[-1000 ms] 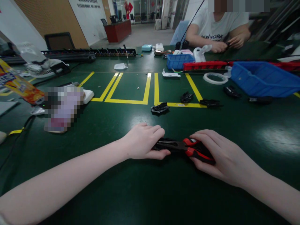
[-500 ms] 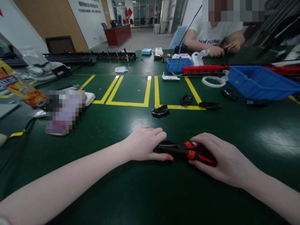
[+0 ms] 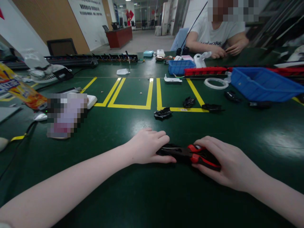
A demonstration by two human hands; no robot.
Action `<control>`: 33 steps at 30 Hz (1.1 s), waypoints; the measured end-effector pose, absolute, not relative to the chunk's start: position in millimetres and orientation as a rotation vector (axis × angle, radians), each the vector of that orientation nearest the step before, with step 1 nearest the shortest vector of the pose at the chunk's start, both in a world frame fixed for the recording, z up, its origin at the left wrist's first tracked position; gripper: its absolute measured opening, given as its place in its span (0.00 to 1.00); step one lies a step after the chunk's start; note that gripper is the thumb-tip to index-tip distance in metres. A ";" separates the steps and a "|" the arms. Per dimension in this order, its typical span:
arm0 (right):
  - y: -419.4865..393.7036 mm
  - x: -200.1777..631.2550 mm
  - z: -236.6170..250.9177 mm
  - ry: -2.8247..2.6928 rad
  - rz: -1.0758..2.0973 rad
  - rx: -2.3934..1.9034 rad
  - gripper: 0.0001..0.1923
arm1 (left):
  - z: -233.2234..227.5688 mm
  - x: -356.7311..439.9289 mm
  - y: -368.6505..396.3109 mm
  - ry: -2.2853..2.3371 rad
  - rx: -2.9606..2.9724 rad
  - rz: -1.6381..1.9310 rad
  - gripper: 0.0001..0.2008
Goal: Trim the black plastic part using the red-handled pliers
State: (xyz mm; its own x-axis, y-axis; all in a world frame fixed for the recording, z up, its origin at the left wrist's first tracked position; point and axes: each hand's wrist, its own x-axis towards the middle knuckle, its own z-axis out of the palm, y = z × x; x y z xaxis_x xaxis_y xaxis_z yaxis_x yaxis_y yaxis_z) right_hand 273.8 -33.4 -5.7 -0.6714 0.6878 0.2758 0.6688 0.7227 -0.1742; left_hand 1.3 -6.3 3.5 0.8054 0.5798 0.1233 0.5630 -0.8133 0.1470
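Observation:
Red-and-black-handled pliers (image 3: pixel 196 154) lie level just above or on the green table, with their jaws pointing left. My right hand (image 3: pixel 229 164) is closed around the handles, which stand slightly apart. At the jaw end, my left hand (image 3: pixel 149 147) is closed, thumb below and fingers above, on a small black part (image 3: pixel 166 148). Most of that part is hidden by the fingers and the dark jaws, so its shape is unclear. Beyond my hands sit loose black plastic pieces, including one piece (image 3: pixel 163 113) in front of the yellow tape and another piece (image 3: pixel 189 102) inside it.
Yellow tape (image 3: pixel 130 106) marks rectangles on the green table (image 3: pixel 152 196). A large blue bin (image 3: pixel 263 84), a smaller blue bin (image 3: pixel 180 67) and a tape roll (image 3: pixel 216 83) stand toward the right. A phone (image 3: pixel 68 117) lies at left. Across the table sits a person (image 3: pixel 213 38).
My hands and the pliers keep nearly the same pose. The whole view has shifted very slightly. Across the table, the person's hands have moved a little.

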 end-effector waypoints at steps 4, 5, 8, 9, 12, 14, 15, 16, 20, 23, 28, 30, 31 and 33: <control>-34.7 272.1 -4.1 -2.597 0.010 -1.049 0.21 | 4.0 0.9 -5.7 0.899 2.875 0.256 0.23; -34.8 271.8 -3.6 -2.605 0.000 -1.050 0.21 | 4.2 0.8 -5.7 0.898 2.868 0.260 0.23; -34.9 271.2 -2.8 -2.614 0.015 -1.062 0.21 | 4.5 1.2 -5.5 0.906 2.850 0.262 0.23; -34.8 271.1 -3.1 -2.610 0.027 -1.064 0.21 | 4.3 1.6 -5.4 0.912 2.851 0.261 0.23; -33.9 270.7 -4.9 -2.585 0.017 -1.057 0.21 | 3.1 2.6 -4.7 0.941 2.869 0.261 0.24; -32.8 270.2 -6.2 -2.603 0.006 -1.066 0.21 | 1.8 2.7 -3.9 0.962 2.877 0.253 0.24; -32.3 269.8 -6.6 -2.605 -0.008 -1.069 0.21 | 1.2 2.6 -3.6 0.965 2.877 0.254 0.24; -31.8 269.2 -6.7 -2.603 -0.019 -1.070 0.21 | 0.7 2.4 -3.4 0.979 2.877 0.262 0.24; -31.4 265.9 -3.5 -2.635 0.012 -1.121 0.22 | 1.1 1.7 -4.3 1.022 2.869 0.265 0.24; -32.2 262.6 1.1 -2.651 0.062 -1.189 0.22 | 4.3 1.9 -5.7 1.045 2.868 0.254 0.24; -34.4 257.7 7.4 -2.651 0.140 -1.287 0.22 | 7.9 4.3 -7.2 1.076 2.789 0.215 0.26; -35.8 256.3 9.2 -2.642 0.146 -1.294 0.22 | 7.0 6.1 -8.4 1.117 2.778 0.228 0.27; -36.6 255.7 10.0 -2.636 0.147 -1.292 0.22 | 6.3 7.0 -9.3 1.133 2.780 0.239 0.27; -38.4 254.8 11.5 -2.625 0.149 -1.289 0.21 | 4.8 8.7 -11.7 1.167 2.784 0.262 0.26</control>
State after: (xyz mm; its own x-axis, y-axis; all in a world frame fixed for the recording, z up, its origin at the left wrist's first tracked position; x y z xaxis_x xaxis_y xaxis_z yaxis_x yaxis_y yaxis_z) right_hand 254.8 -38.4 11.5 -0.5943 0.7909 0.1458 0.7694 0.6119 -0.1833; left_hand 8.7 -11.7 4.8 0.6895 0.7151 0.1152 0.6958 -0.6981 0.1689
